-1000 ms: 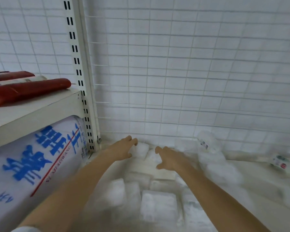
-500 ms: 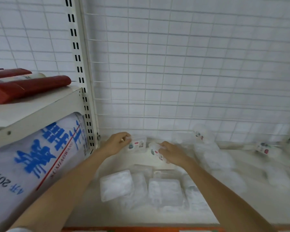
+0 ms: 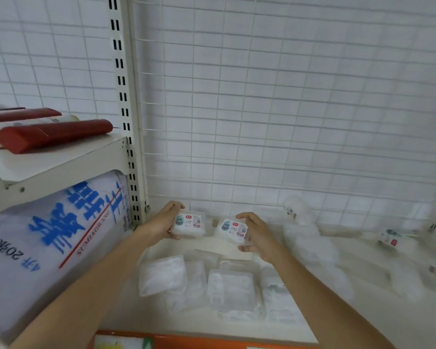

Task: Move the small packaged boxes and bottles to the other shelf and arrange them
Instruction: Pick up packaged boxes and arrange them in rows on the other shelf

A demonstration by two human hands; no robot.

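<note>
Our left hand [image 3: 163,224] grips one clear, labelled plastic box [image 3: 189,224], our right hand [image 3: 257,235] another [image 3: 233,230], both above flat translucent packets [image 3: 230,288] on the shelf [image 3: 368,313].

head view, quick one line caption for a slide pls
Left hand and right hand each hold a small labelled box above the shelf.

Both arms reach forward, left hand [image 3: 164,224] and right hand [image 3: 258,235] each curled in a grip.

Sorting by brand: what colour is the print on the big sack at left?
Blue, with a red stripe, on the white sack; head view.
</note>
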